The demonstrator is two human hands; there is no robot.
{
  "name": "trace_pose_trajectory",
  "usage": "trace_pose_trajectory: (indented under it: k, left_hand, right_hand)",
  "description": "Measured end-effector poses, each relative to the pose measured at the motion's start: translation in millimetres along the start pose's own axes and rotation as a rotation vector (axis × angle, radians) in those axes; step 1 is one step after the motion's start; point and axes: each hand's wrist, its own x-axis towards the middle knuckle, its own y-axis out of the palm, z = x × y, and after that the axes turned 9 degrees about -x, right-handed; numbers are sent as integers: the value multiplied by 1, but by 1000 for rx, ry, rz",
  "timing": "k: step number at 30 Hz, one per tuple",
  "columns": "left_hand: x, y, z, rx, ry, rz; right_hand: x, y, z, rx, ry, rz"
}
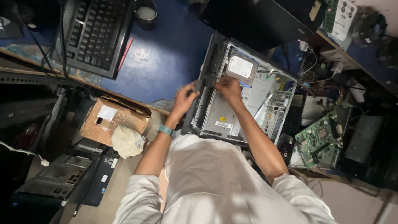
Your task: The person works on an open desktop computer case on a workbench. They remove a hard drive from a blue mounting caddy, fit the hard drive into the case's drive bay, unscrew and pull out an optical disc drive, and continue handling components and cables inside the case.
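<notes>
An opened desktop computer case (224,118) lies on the blue table (166,58), its metal insides showing. A silver hard drive (240,68) sits in the case's far end. My left hand (184,97) grips the dark front panel (203,83) along the case's left edge. My right hand (228,88) pinches the same edge from inside the case, just below the hard drive. A teal watch (166,130) is on my left wrist.
A black keyboard (97,35) lies at the table's far left. A cardboard box (112,120) with a cloth stands on the floor left. A green circuit board (319,141) and tangled cables lie to the right. Dark computer parts (58,178) are stacked lower left.
</notes>
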Motion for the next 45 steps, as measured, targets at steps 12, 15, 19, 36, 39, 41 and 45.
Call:
trace_pose_trajectory:
  k: [12, 15, 19, 36, 39, 41, 45]
  left_hand:
    - [8, -16, 11, -802, -358, 126]
    - [10, -19, 11, -710, -349, 221]
    - [12, -18, 4, -546, -385, 222]
    - [18, 0, 18, -22, -233, 263]
    - [15, 9, 11, 116, -123, 286]
    - [15, 18, 4, 369, -164, 214]
    - [14, 32, -6, 569, -257, 73]
  right_hand:
    - [8, 7, -25, -35, 24, 8]
    - [9, 7, -26, -36, 0, -6]
    - [7, 6, -19, -85, 13, 6]
    - [21, 12, -4, 30, 68, 331]
    - [27, 8, -4, 5, 141, 367]
    - [32, 4, -7, 41, 59, 340]
    - [42, -8, -6, -141, -41, 19]
